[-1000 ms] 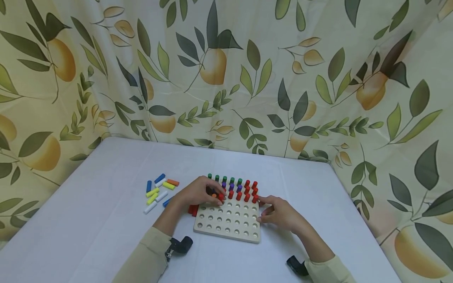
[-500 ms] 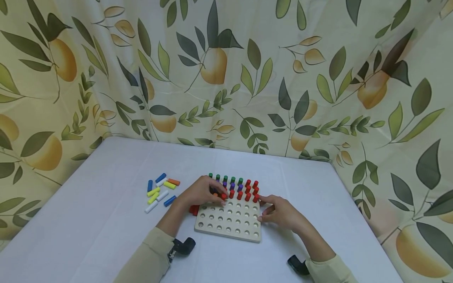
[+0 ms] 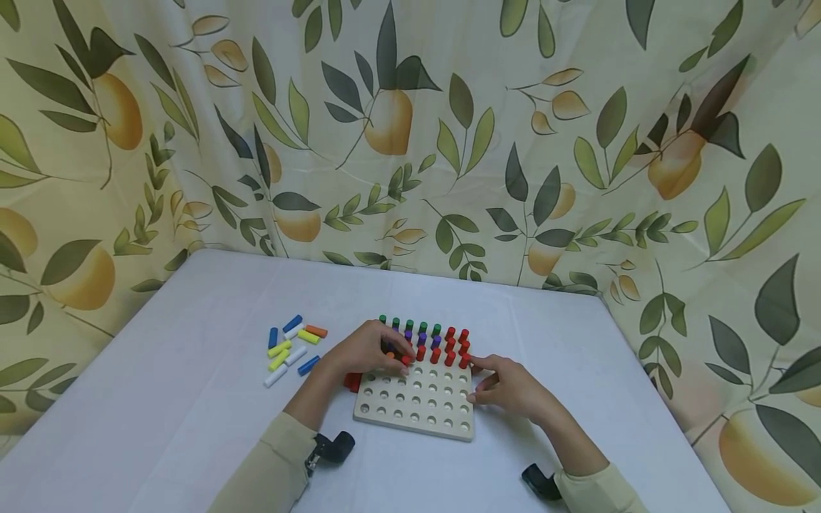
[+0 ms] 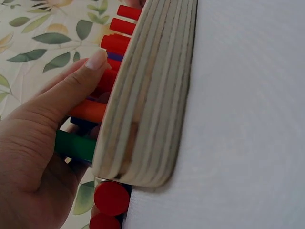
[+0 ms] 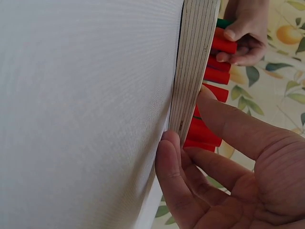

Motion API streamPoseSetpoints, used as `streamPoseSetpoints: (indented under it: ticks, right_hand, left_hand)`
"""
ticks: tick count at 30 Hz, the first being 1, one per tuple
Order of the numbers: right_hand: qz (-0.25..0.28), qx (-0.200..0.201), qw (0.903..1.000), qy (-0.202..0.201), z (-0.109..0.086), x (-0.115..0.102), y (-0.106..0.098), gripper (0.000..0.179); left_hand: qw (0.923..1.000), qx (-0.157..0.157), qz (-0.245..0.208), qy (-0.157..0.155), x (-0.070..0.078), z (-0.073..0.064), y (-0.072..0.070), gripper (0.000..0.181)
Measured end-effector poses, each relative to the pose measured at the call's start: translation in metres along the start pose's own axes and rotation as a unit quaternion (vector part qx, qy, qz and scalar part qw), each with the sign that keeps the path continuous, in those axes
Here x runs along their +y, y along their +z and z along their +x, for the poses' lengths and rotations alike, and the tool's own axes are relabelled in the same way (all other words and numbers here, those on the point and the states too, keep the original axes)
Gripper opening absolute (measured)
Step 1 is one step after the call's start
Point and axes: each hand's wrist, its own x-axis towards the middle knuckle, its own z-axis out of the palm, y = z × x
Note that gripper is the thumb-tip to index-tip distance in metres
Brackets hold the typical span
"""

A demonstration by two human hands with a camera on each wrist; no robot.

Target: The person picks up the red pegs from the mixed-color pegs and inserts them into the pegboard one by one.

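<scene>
A pale wooden pegboard (image 3: 413, 420) lies on the white table, with rows of upright pegs in its far part and open holes in its near part. My left hand (image 3: 367, 347) pinches a red peg (image 3: 405, 361) standing at the left of the front red row. In the left wrist view its thumb (image 4: 81, 78) lies along the red pegs, beside an orange peg (image 4: 88, 110) and a green peg (image 4: 75, 145). My right hand (image 3: 509, 385) grips the board's right edge. In the right wrist view, its thumb (image 5: 228, 117) reaches the top edge and fingers bend along the side.
Loose blue, white, yellow and orange pegs, among them a yellow peg (image 3: 279, 359), lie left of the board. Red pegs (image 3: 352, 382) lie against its left side, partly behind my left wrist. A patterned curtain (image 3: 410, 142) hangs behind the table (image 3: 545, 320).
The red peg at my left fingertips sits slightly lower at the board. My right hand stays on the board's edge.
</scene>
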Motion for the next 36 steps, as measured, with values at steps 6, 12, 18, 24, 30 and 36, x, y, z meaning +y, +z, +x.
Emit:
streamPoseSetpoints:
  ticks: [6,12,18,24,30,36]
  right_hand:
    - [0.003,-0.001,1.0,-0.001,-0.001,0.0,-0.001,0.068]
    - [0.008,-0.006,0.9999,-0.008,-0.003,-0.001,0.0,0.069]
    - [0.01,-0.004,0.9999,-0.002,-0.003,-0.002,0.0,0.069]
    - [0.004,0.001,1.0,0.001,-0.002,-0.002,-0.001,0.067]
    - [0.002,-0.002,1.0,0.0,0.0,-0.001,0.0,0.068]
    - [0.004,-0.001,0.9999,0.011,0.0,0.001,0.0,0.069]
  left_hand:
    - [0.9999,-0.009,0.008,0.005,0.003,-0.001,-0.003,0.022]
    - [0.9996,-0.01,0.012,0.022,0.008,-0.004,-0.008,0.02]
    - [0.9992,-0.018,0.019,0.029,0.016,-0.006,-0.013,0.02]
    - [0.998,-0.035,0.034,0.04,0.018,-0.001,-0.016,0.019]
    - [0.9977,-0.045,0.021,0.046,0.014,-0.002,-0.016,0.022]
    - [0.9974,-0.044,0.018,0.053,0.014,-0.004,-0.019,0.022]
